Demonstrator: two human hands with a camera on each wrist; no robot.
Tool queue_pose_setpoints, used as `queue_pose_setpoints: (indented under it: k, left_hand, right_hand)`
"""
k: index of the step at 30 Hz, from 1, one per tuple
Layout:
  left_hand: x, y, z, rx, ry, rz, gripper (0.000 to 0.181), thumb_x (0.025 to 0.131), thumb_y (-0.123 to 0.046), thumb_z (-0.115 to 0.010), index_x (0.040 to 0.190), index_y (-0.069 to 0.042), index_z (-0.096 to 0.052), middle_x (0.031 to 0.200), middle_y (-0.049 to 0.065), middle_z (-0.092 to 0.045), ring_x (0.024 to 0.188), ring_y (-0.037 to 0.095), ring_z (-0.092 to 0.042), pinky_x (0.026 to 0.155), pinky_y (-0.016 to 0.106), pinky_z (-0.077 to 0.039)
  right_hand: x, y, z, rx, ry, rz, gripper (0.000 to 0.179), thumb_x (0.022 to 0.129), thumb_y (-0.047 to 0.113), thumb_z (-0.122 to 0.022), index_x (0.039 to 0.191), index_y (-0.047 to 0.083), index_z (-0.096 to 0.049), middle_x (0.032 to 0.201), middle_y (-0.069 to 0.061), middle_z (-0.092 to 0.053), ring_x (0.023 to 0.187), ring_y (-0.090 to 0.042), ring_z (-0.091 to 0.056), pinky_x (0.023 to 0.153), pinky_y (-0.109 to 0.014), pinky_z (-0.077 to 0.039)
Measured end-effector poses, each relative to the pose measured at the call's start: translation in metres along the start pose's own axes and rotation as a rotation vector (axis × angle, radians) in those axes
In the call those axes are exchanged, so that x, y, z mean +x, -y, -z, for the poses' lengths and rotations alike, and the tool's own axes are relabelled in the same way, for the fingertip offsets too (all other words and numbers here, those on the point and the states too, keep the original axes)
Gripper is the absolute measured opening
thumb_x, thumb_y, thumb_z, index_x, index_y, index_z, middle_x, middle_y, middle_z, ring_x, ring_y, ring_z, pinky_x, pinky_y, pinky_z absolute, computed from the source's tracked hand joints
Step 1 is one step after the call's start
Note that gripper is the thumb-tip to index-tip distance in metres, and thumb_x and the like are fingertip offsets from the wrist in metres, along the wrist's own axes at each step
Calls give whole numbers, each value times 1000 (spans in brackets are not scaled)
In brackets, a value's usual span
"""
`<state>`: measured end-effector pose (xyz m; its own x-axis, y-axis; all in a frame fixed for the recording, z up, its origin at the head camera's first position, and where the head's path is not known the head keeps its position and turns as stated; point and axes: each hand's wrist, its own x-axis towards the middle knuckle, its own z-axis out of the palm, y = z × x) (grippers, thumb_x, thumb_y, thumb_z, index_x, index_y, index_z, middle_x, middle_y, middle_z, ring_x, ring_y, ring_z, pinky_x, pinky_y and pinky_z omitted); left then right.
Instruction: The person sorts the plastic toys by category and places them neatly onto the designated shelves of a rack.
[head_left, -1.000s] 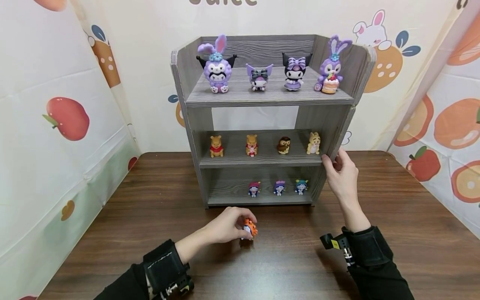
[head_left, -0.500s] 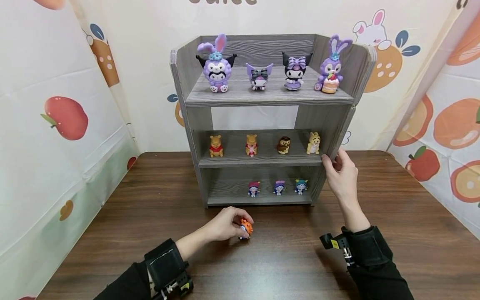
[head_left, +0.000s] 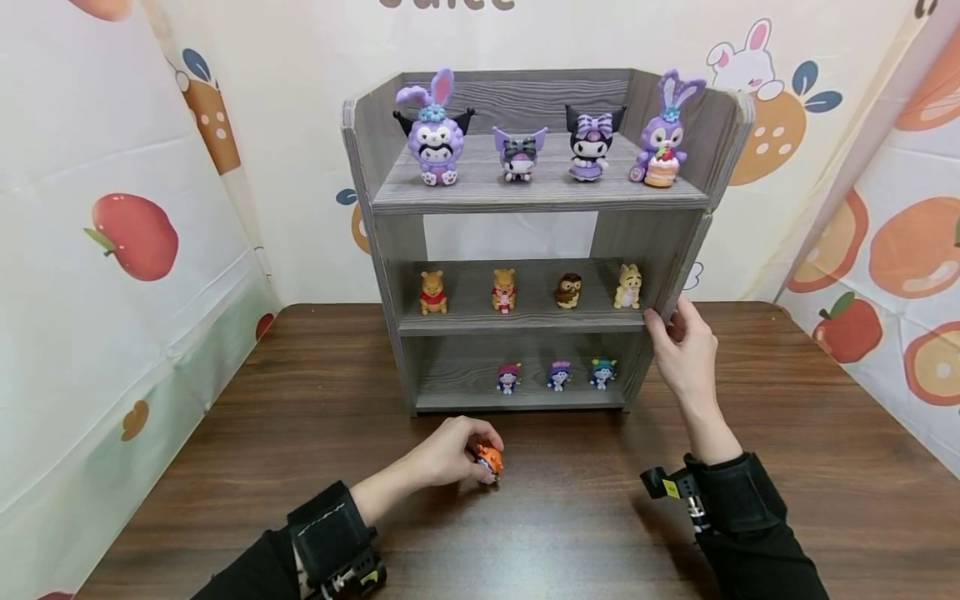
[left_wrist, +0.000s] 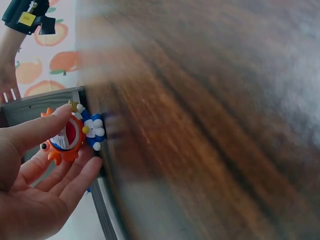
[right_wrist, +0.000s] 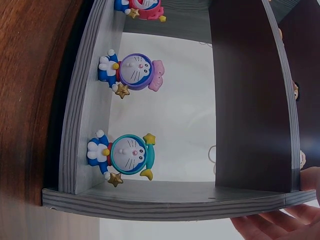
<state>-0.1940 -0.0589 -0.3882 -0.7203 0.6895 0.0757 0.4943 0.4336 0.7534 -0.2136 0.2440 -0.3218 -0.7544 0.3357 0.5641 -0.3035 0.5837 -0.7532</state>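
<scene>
My left hand [head_left: 452,454] pinches a small Doraemon figurine [left_wrist: 67,134] with an orange, spiky hood and a blue-and-white body. It is close over the wooden table, in front of the grey shelf [head_left: 517,408]. Thumb on one side and fingers on the other hold the hood in the left wrist view. My right hand [head_left: 684,350] grips the shelf's right side panel at the middle board. On the bottom board stand three similar figurines: one with a pink hood [head_left: 508,378], one with a purple hood [right_wrist: 135,70] and one with a teal hood [right_wrist: 127,154].
The middle board carries two bear figurines, an owl [head_left: 567,290] and a pale yellow rabbit-like figurine [head_left: 627,287]. Several larger purple figurines, one a rabbit with a cake [head_left: 662,142], stand on top. A fruit-print cloth [head_left: 300,167] hangs behind the brown table [head_left: 570,517].
My left hand has moved slightly left with the orange-hooded figurine, which has turned and tilted between the fingers. The right hand stays on the shelf's side.
</scene>
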Motion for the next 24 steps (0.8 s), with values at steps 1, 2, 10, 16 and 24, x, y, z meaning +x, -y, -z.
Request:
queue_pose_setpoints:
  k: [1,2,10,16,24]
  left_hand:
    - [0,-1,0,26,-2,-8,28,68,4,-79,93,2,-66,85,5,-66,71,2,-54,64,17,-47]
    - [-1,-2,0,59,-4,-20,28,69,3,-78,94,2,-66,86,5,-66,72,4,-54,64,18,-48]
    - [-6,-16,-1,340,-31,-106,33,71,0,-78,101,-2,-66,97,5,-64,88,15,-59,78,26,-50]
    - [-9,-24,-4,577,-18,-149,33,72,-2,-78,101,-7,-65,100,1,-60,93,15,-59,77,25,-51]
    - [-9,-23,-8,728,-44,-205,29,68,4,-78,90,-10,-64,89,-2,-60,87,13,-58,73,22,-50]
  right_hand:
    - [0,0,0,-1,0,0,36,93,13,-53,128,1,-55,113,-25,-64,97,-32,-63,65,-1,-41]
    - [0,0,0,-2,0,0,36,93,13,-53,128,1,-55,113,-25,-64,97,-32,-63,65,-1,-41]
    - [0,0,0,7,0,1,37,93,12,-52,128,-1,-54,115,-25,-63,99,-37,-62,66,-1,-41]
    - [1,0,0,5,0,-3,37,93,12,-52,128,0,-54,115,-25,-63,98,-35,-62,65,-1,-41]
    - [0,-1,0,4,2,-7,37,93,11,-52,128,-1,-54,115,-25,-63,99,-39,-62,64,-1,-40]
